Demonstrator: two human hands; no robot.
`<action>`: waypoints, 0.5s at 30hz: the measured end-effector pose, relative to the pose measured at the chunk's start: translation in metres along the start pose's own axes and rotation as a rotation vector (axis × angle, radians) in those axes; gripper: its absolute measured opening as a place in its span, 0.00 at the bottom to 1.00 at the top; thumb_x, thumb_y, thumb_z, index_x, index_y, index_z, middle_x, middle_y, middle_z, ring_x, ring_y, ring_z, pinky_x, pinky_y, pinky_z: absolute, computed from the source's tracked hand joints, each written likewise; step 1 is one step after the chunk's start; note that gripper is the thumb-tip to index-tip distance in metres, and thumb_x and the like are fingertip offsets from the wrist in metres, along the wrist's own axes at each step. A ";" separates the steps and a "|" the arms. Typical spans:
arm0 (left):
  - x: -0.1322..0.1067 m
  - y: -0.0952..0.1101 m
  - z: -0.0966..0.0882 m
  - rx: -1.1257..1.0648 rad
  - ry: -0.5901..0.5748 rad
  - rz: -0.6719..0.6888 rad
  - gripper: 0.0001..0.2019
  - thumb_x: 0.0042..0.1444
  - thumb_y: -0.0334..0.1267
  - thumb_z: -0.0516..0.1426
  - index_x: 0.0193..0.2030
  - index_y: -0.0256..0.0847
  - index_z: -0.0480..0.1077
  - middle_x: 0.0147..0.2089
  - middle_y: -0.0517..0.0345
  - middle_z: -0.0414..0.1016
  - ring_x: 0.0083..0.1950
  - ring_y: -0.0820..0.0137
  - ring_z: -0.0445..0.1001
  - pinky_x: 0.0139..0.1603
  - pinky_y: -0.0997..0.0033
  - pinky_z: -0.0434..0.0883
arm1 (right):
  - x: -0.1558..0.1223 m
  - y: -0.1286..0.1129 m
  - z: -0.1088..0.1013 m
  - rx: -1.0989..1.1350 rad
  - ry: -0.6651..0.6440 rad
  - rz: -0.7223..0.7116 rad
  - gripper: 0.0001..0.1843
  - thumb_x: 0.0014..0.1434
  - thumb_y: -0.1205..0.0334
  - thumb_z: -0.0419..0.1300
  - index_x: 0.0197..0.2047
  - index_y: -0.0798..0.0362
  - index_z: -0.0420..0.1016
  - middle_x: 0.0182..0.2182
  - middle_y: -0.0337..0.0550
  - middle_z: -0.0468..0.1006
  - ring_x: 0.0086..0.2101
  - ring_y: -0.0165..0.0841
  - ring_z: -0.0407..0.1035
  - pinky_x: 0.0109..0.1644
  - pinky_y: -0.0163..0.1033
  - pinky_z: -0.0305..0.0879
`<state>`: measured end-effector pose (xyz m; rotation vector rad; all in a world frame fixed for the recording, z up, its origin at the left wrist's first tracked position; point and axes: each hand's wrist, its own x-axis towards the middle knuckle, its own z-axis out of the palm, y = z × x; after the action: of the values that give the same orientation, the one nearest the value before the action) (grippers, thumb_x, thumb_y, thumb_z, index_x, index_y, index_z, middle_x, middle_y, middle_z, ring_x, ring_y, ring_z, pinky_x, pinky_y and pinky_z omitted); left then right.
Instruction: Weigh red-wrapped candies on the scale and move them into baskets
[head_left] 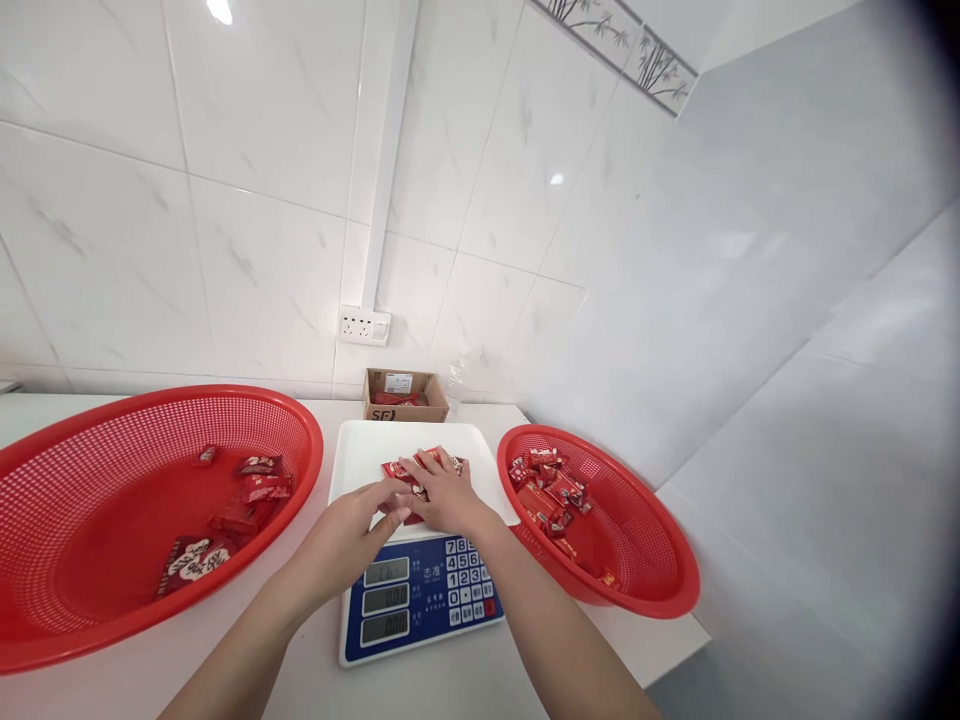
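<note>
On the white scale tray (360,450), red candy packets (394,470) lay beneath the right hand's (444,495) flat, spread fingers; the left hand's (352,535) fingers, drawn together, touched the pile's near-left edge, grip unclear.

Red mesh baskets (97,470), red-and-white packets (393,469), white scale platter (360,450) — blue keypad face (427,602), brown box (405,411).

white marble-look wall tiles (225,200) — socket (364,326), white counter (90,695)

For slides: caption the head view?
Left hand and right hand cover red packets on the scale pan, between large basket and small basket.
</note>
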<state>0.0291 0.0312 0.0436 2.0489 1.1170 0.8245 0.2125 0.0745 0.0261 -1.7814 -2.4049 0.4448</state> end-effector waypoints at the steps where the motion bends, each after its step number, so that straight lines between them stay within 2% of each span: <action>1: 0.000 0.000 0.000 0.002 -0.001 0.002 0.13 0.59 0.43 0.47 0.46 0.48 0.68 0.44 0.57 0.76 0.45 0.64 0.73 0.43 0.66 0.69 | 0.001 0.000 0.000 -0.005 0.002 0.009 0.33 0.59 0.38 0.45 0.65 0.36 0.47 0.67 0.42 0.45 0.65 0.48 0.29 0.59 0.68 0.24; 4: 0.000 0.001 0.000 -0.001 -0.010 0.015 0.13 0.59 0.43 0.47 0.47 0.49 0.68 0.43 0.57 0.76 0.44 0.65 0.73 0.42 0.66 0.69 | -0.001 -0.001 -0.002 0.010 0.048 0.002 0.35 0.58 0.37 0.45 0.66 0.39 0.48 0.68 0.44 0.41 0.65 0.49 0.30 0.60 0.67 0.25; 7: 0.000 0.000 0.000 -0.006 -0.005 0.025 0.14 0.59 0.42 0.47 0.49 0.50 0.67 0.40 0.58 0.76 0.43 0.66 0.73 0.43 0.67 0.69 | -0.017 0.000 0.000 0.093 0.232 -0.004 0.33 0.60 0.40 0.46 0.65 0.42 0.50 0.68 0.45 0.40 0.65 0.47 0.32 0.63 0.63 0.31; 10: 0.000 -0.002 0.000 -0.002 0.014 0.014 0.14 0.59 0.43 0.48 0.49 0.49 0.67 0.43 0.58 0.76 0.44 0.65 0.73 0.43 0.67 0.70 | -0.045 0.010 0.010 0.277 0.566 0.000 0.26 0.63 0.49 0.45 0.62 0.47 0.57 0.64 0.48 0.53 0.63 0.41 0.45 0.64 0.53 0.45; 12: 0.001 -0.004 0.001 0.005 0.019 -0.006 0.14 0.59 0.44 0.48 0.49 0.49 0.68 0.45 0.58 0.76 0.45 0.65 0.73 0.43 0.67 0.70 | -0.066 0.022 0.022 0.383 0.775 0.011 0.23 0.63 0.52 0.47 0.58 0.50 0.63 0.58 0.51 0.64 0.58 0.39 0.56 0.61 0.49 0.55; 15: 0.001 -0.005 0.005 0.021 0.021 -0.034 0.15 0.59 0.45 0.48 0.49 0.49 0.68 0.46 0.58 0.76 0.45 0.64 0.73 0.43 0.66 0.70 | -0.097 0.045 0.044 0.479 0.903 0.076 0.18 0.61 0.53 0.49 0.50 0.52 0.69 0.49 0.53 0.71 0.50 0.40 0.65 0.52 0.48 0.65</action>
<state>0.0314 0.0332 0.0373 2.0372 1.1736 0.8221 0.2716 -0.0129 -0.0215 -1.4158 -1.4644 0.1381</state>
